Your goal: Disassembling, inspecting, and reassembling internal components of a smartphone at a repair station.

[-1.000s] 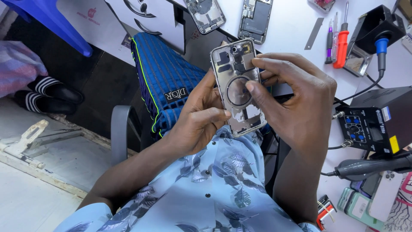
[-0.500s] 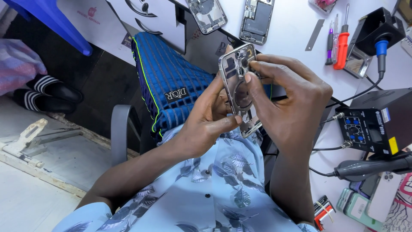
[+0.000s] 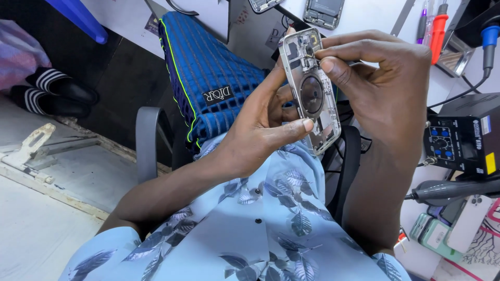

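An opened phone housing (image 3: pixel 311 93), a silver frame with a round coil in its middle, is held up in front of me over my lap. My left hand (image 3: pixel 263 125) grips its left edge and lower part, thumb across the front. My right hand (image 3: pixel 383 88) holds the upper right side, with thumb and forefinger pinched at the top of the frame near the camera cut-out. Whether a small part sits between those fingertips cannot be told.
A blue checked cloth (image 3: pixel 208 78) lies beside the white bench (image 3: pixel 364 13). On the bench lie two more phone housings (image 3: pixel 324 11), an orange screwdriver (image 3: pixel 438 28), a black soldering station (image 3: pixel 461 140) and a hot-air handle (image 3: pixel 453 188). Phones (image 3: pixel 442 229) lie bottom right.
The phone housing has tilted and moved slightly up and left. My right fingers shifted from covering its right side to pinching near its top.
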